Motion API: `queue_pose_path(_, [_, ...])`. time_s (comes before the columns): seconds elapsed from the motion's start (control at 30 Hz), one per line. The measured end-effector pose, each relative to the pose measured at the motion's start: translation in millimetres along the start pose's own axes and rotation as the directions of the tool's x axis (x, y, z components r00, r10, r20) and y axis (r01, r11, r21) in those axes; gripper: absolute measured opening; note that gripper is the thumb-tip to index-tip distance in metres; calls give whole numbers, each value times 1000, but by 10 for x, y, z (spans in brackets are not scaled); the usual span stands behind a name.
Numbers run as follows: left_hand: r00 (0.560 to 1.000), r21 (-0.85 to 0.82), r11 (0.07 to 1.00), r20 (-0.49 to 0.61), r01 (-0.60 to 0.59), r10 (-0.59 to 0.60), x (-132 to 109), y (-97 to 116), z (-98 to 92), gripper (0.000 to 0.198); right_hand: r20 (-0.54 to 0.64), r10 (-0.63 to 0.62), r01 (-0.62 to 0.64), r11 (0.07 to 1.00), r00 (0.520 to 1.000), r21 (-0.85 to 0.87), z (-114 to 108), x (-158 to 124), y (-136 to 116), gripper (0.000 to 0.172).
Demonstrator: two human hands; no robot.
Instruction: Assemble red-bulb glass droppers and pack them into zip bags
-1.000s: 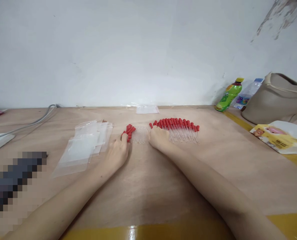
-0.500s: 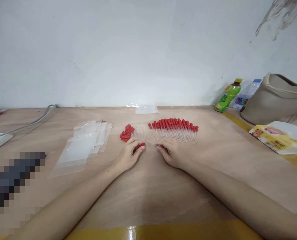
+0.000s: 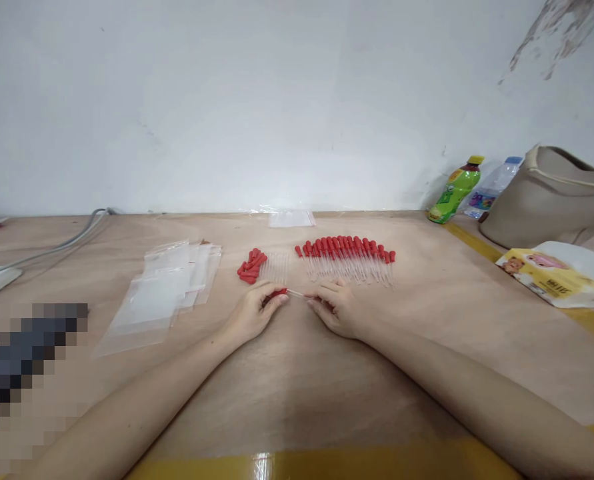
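Between the thumb and fingers of my left hand (image 3: 257, 308) is a red rubber dropper bulb (image 3: 279, 292). My right hand (image 3: 335, 308) pinches a thin clear glass dropper tube (image 3: 297, 293), whose left end meets the bulb's mouth; how far in it sits I cannot tell. Just beyond my left hand lie a small heap of loose red bulbs (image 3: 251, 265) and a row of bare glass tubes (image 3: 275, 267). Past my right hand, several droppers with red bulbs fitted (image 3: 347, 257) lie side by side, bulbs toward the wall.
Clear zip bags (image 3: 159, 293) lie overlapped on the left, and another bag (image 3: 291, 219) is by the wall. A cable (image 3: 71, 239) runs at far left. On the right stand a green bottle (image 3: 457, 190), a clear bottle (image 3: 494, 190), a beige bag (image 3: 547, 200) and a tissue pack (image 3: 557, 277).
My right hand has moved slightly left, bringing the glass tube against the red bulb in my left hand. Before, a gap showed between them.
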State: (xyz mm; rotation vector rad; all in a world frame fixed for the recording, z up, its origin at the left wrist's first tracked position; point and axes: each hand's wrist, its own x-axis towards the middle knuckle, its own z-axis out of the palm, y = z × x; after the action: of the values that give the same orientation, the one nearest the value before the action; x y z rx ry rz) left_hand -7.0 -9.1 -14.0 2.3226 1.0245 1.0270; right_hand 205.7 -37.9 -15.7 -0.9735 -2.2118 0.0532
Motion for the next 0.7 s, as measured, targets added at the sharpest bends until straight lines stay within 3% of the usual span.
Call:
queue_pose_path(0.23, [991,-73,995,113,-66,74,-18,53,-43,19,167,24,-34,998,986,57,-136,56,48,20])
queue_pose_path(0.4, [971,37,993,220,-109,99,-36,124,-52,22,221,-65,94,988,973,-120,-184,65,71,22])
queue_pose_path(0.53, [983,117,986,152,-120,102,-36,90,-27,21,141,-86,116,967,986,-226,-130,26,19,24])
queue_pose_path(0.7, [999,108,993,22,-50,48,-33,37,-42,24,73,65,-63,998,995,-27,-131,31,-10,16])
